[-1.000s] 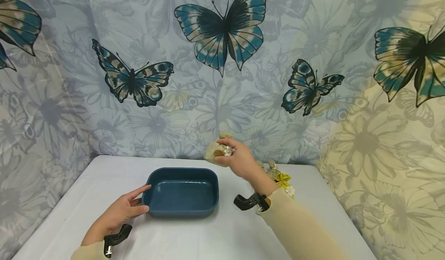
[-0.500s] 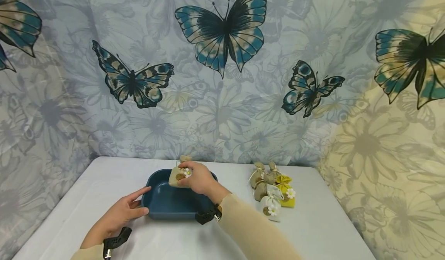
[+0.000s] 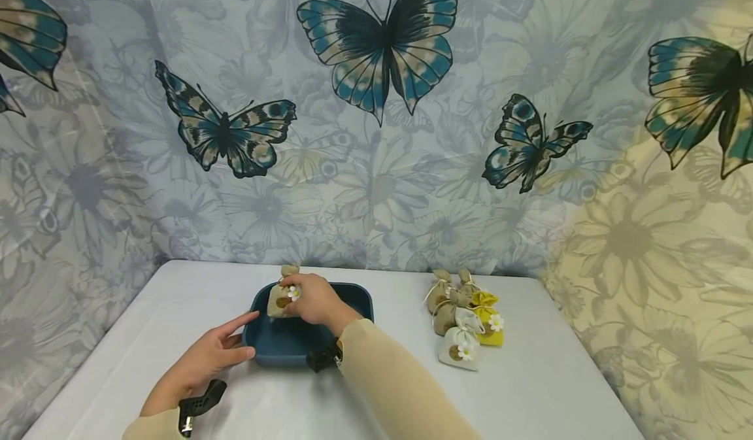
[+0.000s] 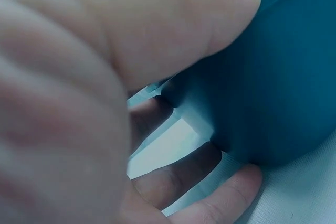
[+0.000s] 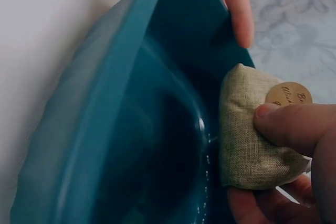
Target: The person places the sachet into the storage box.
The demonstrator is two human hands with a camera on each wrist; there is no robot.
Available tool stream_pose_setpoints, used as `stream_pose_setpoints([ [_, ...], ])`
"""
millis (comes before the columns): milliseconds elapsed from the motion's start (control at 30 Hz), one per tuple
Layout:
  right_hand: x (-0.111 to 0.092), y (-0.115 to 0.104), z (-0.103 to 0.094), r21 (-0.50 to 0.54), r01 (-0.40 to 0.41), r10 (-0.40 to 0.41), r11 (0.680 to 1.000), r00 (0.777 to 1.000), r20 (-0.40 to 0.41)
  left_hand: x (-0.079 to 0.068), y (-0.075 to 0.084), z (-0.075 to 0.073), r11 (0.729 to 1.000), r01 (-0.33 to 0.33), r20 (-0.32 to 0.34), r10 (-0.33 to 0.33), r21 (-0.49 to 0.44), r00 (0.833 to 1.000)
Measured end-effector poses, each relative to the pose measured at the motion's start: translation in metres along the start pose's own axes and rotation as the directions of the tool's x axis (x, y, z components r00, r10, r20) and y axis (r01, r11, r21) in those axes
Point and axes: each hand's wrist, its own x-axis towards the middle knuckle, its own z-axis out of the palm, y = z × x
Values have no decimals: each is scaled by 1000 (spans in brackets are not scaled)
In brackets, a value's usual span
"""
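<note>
My right hand (image 3: 317, 303) pinches a small beige cloth drawstring pouch (image 5: 244, 129) with a round tag and a white flower. The pouch is at the back left of a blue rectangular baking dish (image 3: 282, 342), its tied neck rising above the back rim. In the right wrist view the thumb lies across the front of the pouch and other fingers are beneath it. Against the dish's left end rests my left hand (image 3: 202, 361), thumb and index finger stretched along its outside. Several fingertips (image 4: 247, 179) touch the outer wall in the left wrist view.
Right of the dish, several drawstring pouches lie in a cluster: brown ones (image 3: 445, 319), a yellow one (image 3: 491, 337) and a white one (image 3: 450, 356). A white cloth covers the table (image 3: 529, 394). Behind it hangs a butterfly-patterned fabric backdrop (image 3: 382, 218).
My right hand has carried the beige pouch leftward and down, from behind the table's middle into the back left of the dish. The pouch cluster has come into full view. My left hand has stayed in place.
</note>
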Motion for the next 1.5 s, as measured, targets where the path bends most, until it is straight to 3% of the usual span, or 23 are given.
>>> stream_pose_setpoints([
  [300,5,-2,10,-37,-14,14,999,1000,21,0,2,2,1000,-3,1,3,1,1000],
  [667,5,-1,23,-81,9,-1,997,995,103,1,0,0,1000,-23,2,23,-3,1000],
  [1033,-1,6,11,130,-42,14,991,978,208,2,0,0,1000,-3,1,3,4,1000],
  [1200,-6,13,-7,242,-65,2,968,968,252,2,0,0,1000,-3,-4,3,4,1000],
  [1333,-7,19,-25,262,-59,-21,963,956,292,1,1,0,1000,-4,-8,4,1,1000],
  [1500,-12,25,-41,345,-90,-31,934,944,329,1,2,1,1000,-2,-9,2,2,1000],
])
